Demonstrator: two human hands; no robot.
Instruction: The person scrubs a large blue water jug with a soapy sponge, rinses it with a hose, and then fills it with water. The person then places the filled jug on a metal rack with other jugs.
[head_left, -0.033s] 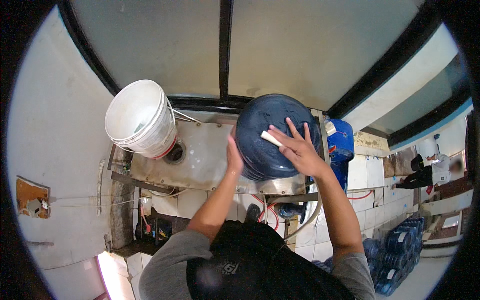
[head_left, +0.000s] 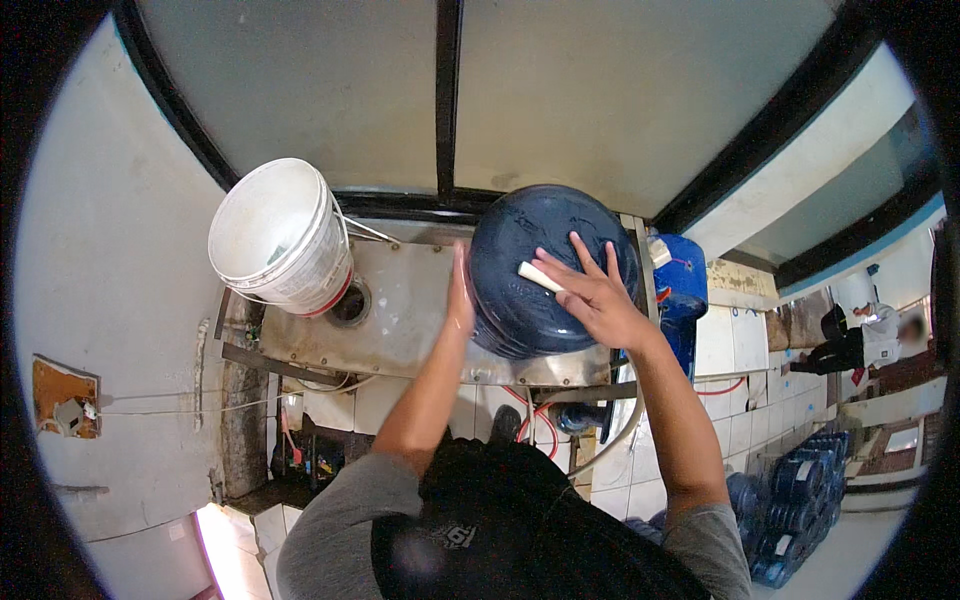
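A large dark blue water jug (head_left: 545, 225) stands with its wet, round base facing up on a metal counter (head_left: 405, 300). My right hand (head_left: 590, 295) lies on this base with its fingers spread. Between its thumb and index finger sits a white hose (head_left: 540, 277), the open end pointing left across the jug. A pale length of tube hangs below my right forearm; where it joins the hose is hidden. My left hand (head_left: 460, 295) rests flat along the jug's left side, fingers straight and pointing away from me.
A white bucket (head_left: 270, 220) tilts at the counter's left, beside a round drain hole (head_left: 350, 303). Blue containers (head_left: 680, 275) stand right of the counter. Stacked blue jugs (head_left: 795, 510) fill the lower right. Red tubing (head_left: 545, 425) lies below the counter. A person (head_left: 880, 340) stands far right.
My left hand has slid slightly up and left along the jug's side, its fingers now straighter. The jug has shifted very slightly; my right hand keeps its place on the base.
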